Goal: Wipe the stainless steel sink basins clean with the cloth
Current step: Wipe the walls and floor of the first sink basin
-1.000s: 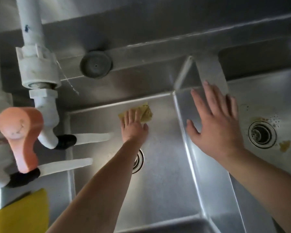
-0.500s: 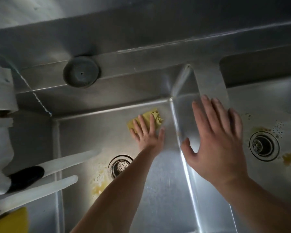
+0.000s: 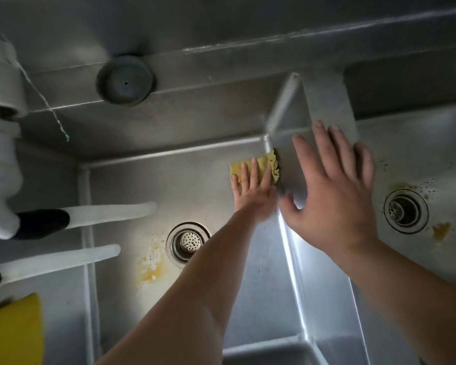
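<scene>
We pressed the cloth point(image 3: 256, 169) flat-fingered into the basin point(image 3: 195, 185) corner with our left hand point(image 3: 253, 193) — grip spread, right hand point(image 3: 332, 196) splayed too — risking missing the yellow stains point(image 3: 152, 267).

My left hand point(image 3: 253, 191) covers most of the yellow cloth point(image 3: 267, 164); only its far and right edges show. The white tap fitting point(image 3: 0, 164) and a yellow thing point(image 3: 13, 333) run off the left edge, blurred
</scene>
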Motion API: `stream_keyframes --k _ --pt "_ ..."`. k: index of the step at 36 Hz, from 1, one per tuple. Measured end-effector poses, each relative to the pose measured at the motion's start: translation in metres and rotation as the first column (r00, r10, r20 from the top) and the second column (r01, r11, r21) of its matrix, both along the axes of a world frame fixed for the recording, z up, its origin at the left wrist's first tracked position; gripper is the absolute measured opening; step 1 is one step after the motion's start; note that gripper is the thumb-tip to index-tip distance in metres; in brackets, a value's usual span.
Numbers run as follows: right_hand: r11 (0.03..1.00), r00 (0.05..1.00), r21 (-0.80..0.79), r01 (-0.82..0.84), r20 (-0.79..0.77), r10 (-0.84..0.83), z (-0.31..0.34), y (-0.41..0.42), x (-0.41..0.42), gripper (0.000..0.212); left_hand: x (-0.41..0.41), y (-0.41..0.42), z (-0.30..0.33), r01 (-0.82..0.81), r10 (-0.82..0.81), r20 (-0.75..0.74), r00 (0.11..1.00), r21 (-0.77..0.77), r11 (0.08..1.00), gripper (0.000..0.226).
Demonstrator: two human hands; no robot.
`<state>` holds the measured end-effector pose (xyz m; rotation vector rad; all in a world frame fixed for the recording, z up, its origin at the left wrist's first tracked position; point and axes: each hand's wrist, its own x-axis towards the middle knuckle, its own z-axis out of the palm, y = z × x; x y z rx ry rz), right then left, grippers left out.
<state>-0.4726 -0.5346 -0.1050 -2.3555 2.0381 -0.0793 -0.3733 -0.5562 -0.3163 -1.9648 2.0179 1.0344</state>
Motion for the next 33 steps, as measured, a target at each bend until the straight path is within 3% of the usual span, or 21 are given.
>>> stream_keyframes --k 8,19,27,31,33 --pt "0.996 0.999 0.088 0.003 -0.037 0.001 0.003 0.0 0.001 0.084 -0.003 0.084 0.003 0.147 -0.144 -0.034 0.989 0.144 0.979 0.068" --pt "0.996 1.0 0.085 -0.011 -0.015 0.012 0.0 0.002 0.0 0.077 0.004 0.183 0.011 0.375 -0.376 -0.021 0.926 0.139 0.917 0.064" --pt "0.983 0.993 0.156 -0.098 -0.043 0.106 0.005 0.058 0.007 0.072 0.023 0.237 0.014 0.556 -0.558 -0.059 0.828 0.22 0.802 0.062" --pt "0.965 0.971 0.123 -0.231 0.092 0.221 0.0 0.132 0.02 0.062 0.038 0.262 0.034 0.649 -0.657 -0.103 0.746 0.329 0.685 0.059" --pt "0.961 0.96 0.175 -0.216 0.216 0.177 -0.007 0.166 0.027 0.057 0.045 0.263 0.048 0.655 -0.648 -0.178 0.741 0.409 0.636 0.057"
